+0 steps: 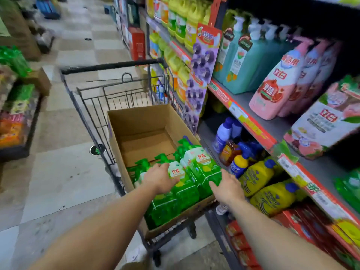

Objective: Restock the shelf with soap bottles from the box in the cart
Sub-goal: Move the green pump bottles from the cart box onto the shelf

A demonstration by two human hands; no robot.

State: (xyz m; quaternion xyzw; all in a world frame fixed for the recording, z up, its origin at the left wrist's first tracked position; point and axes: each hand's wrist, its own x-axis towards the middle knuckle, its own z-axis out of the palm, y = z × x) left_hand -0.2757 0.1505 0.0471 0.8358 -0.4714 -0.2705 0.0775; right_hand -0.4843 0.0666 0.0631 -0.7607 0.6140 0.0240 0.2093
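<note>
Green soap bottles (187,178) fill the near end of the cardboard box (136,121) in the cart (113,66) beside the shelf (251,121). Left hand (160,178) rests on their tops, fingers loose; right hand (227,187) touches a bottle's side, fingers relaxed, grasping nothing

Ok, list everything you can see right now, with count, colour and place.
cardboard box: one, brown, in the cart, far half bare
green soap bottles: several, near end of the box
shopping cart: one, dark wire, aisle beside the shelves
teal pump bottles: a row, upper shelf
pink bottles: a row, right of the teal ones
yellow jugs: at least two, blue caps, lower shelf
left hand: on the green bottles
right hand: at the bottles' right edge
</note>
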